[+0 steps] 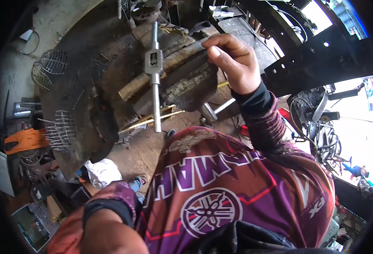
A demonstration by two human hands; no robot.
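A steel tap wrench [154, 79] with two long bar handles lies across the rusty bench vise [190, 88], its square opening at the middle. Beneath it, a rusty metal bar [132, 88] runs along the vise jaws. My right hand [239, 63] is raised over the vise's right end, apart from the wrench. Its thumb and forefinger tips come together in a pinch; whatever may be between them is too small to make out. Close to the lower edge is my left hand [112, 237], blurred, with its fingers hidden. A hammer [209, 112] rests below the vise on the right.
Dark, dirty metal bench top [74, 99] spreads to the left, with a wire basket [53, 62] and a wire grid [60, 132] at its edge. An orange cloth [25, 140] and a white plastic bag [103, 172] lie lower left. A black drilled beam [322, 63] juts in from the right.
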